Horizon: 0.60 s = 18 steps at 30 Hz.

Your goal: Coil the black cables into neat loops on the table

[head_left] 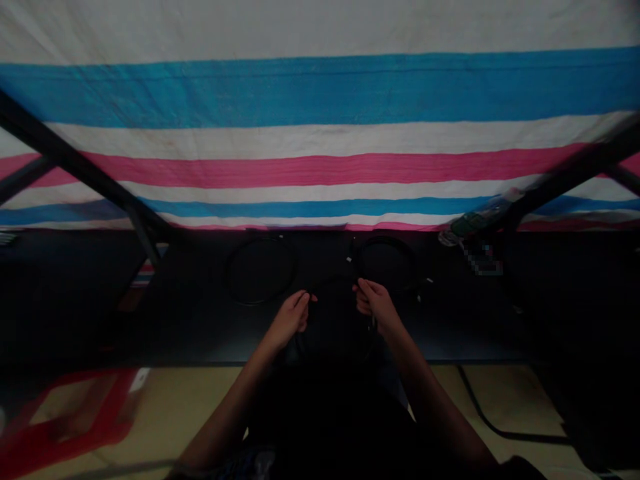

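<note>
1. I can't read any text, brand or number in my head view; it's dark and blurred.
2. Bottle (490, 211), off to the right: green label (469, 225), lettering too blurred for me.
3. Pixelated patch (484, 260) just beside it: I can't make anything out.
4. Small white piece (349, 259) near the black coil (414, 263): too small to tell if it's marked.
5. White patch (141, 379) on the red object (107, 430), lower left: illegible to me.
</note>
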Available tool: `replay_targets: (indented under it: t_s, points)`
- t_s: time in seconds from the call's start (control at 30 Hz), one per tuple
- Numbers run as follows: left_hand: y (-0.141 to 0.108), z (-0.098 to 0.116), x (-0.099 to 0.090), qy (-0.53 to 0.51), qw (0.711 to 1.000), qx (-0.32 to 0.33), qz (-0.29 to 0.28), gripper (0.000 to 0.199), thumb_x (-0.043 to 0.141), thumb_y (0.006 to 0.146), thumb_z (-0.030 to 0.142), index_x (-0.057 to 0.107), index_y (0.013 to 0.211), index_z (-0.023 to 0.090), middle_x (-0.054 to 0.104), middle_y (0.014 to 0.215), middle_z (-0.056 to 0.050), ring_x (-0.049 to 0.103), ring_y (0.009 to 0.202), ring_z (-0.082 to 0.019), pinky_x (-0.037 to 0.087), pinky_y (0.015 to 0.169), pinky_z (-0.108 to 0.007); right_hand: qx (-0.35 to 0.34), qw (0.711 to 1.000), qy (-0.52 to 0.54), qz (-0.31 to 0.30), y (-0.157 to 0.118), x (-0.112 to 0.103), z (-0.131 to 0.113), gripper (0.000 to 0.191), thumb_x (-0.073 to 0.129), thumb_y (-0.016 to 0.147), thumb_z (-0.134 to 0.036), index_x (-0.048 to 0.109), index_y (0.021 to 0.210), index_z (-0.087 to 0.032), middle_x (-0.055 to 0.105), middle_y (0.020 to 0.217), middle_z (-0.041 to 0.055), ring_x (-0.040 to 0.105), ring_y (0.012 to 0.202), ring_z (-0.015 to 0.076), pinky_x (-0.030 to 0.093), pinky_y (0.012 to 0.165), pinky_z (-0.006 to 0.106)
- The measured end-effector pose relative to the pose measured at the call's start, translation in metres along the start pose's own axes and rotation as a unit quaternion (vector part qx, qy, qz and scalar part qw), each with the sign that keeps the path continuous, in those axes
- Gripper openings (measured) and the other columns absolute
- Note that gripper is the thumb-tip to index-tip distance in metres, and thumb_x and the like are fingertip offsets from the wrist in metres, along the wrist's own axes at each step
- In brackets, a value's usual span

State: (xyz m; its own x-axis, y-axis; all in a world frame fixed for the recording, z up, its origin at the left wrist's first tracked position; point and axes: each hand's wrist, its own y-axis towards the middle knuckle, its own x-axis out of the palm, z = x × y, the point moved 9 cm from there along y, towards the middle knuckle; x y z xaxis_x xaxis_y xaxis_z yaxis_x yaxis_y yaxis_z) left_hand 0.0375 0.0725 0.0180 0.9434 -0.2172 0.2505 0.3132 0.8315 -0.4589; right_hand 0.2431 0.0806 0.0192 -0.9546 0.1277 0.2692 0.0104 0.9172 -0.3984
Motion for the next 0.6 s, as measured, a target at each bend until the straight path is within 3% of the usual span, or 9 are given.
replay_targets:
  t_s: [0.07, 0.13, 0.2, 0.27, 0.47, 0.6]
  points:
    - [-0.001, 0.001, -0.014, -0.038, 0.999, 0.004, 0.035, 0.046, 0.065, 0.080, 0.059, 0.057, 0.094, 0.017, 0.029, 0.058, 0.011, 0.023, 0.042, -0.004, 0.017, 0.038, -0.016, -0.002, 1.000, -0.008, -0.026, -0.007, 0.007, 0.004, 0.040, 0.072, 0.076, -0.055, 0.058, 0.086, -0.018, 0.038, 0.057, -0.0082, 0.028, 0.042, 0.0040, 0.022, 0.038, 0.019]
    - [-0.004, 0.006, -0.031, -0.056, 0.995, 0.020, 0.075, 0.047, 0.069, 0.077, 0.059, 0.058, 0.093, 0.016, 0.031, 0.060, 0.010, 0.024, 0.043, -0.004, 0.017, 0.037, -0.016, -0.006, 0.998, -0.031, -0.057, -0.014, 0.016, 0.008, 0.041, 0.071, 0.079, -0.047, 0.060, 0.108, -0.020, 0.046, 0.065, -0.0064, 0.037, 0.047, 0.0059, 0.031, 0.041, 0.020]
    - [-0.006, 0.010, -0.048, -0.060, 0.993, 0.026, 0.103, 0.049, 0.071, 0.075, 0.059, 0.060, 0.095, 0.015, 0.031, 0.060, 0.011, 0.025, 0.043, -0.004, 0.019, 0.038, -0.015, -0.016, 0.996, -0.057, -0.065, -0.017, 0.023, 0.012, 0.057, 0.066, 0.082, -0.041, 0.051, 0.134, -0.023, 0.048, 0.070, -0.0063, 0.042, 0.050, 0.0073, 0.038, 0.044, 0.021]
    - [-0.006, 0.013, -0.060, -0.059, 0.991, 0.038, 0.115, 0.050, 0.073, 0.075, 0.056, 0.061, 0.099, 0.014, 0.035, 0.061, 0.010, 0.028, 0.045, -0.003, 0.021, 0.039, -0.015, -0.030, 0.996, -0.073, -0.041, -0.015, 0.027, 0.015, 0.068, 0.062, 0.084, -0.039, 0.041, 0.147, -0.025, 0.046, 0.070, -0.0068, 0.041, 0.050, 0.0075, 0.038, 0.044, 0.022]
    - [-0.003, 0.035, -0.096, 0.025, 0.982, 0.116, 0.145, 0.049, 0.068, 0.080, 0.046, 0.063, 0.118, 0.014, 0.058, 0.080, -0.001, 0.049, 0.060, -0.008, 0.039, 0.052, -0.019, -0.089, 0.993, -0.051, 0.051, 0.020, 0.047, 0.001, 0.058, 0.063, 0.081, -0.041, 0.060, 0.134, -0.016, 0.053, 0.072, -0.0025, 0.041, 0.052, 0.0072, 0.034, 0.043, 0.021]
    - [-0.005, 0.065, -0.136, 0.209, 0.938, 0.166, 0.219, 0.049, 0.053, 0.091, 0.036, 0.056, 0.137, 0.017, 0.064, 0.087, -0.004, 0.057, 0.065, -0.011, 0.046, 0.059, -0.022, -0.133, 0.988, -0.058, 0.043, 0.055, 0.084, -0.013, 0.055, 0.063, 0.080, -0.039, 0.064, 0.129, -0.013, 0.057, 0.070, -0.0016, 0.045, 0.051, 0.0078, 0.036, 0.044, 0.022]
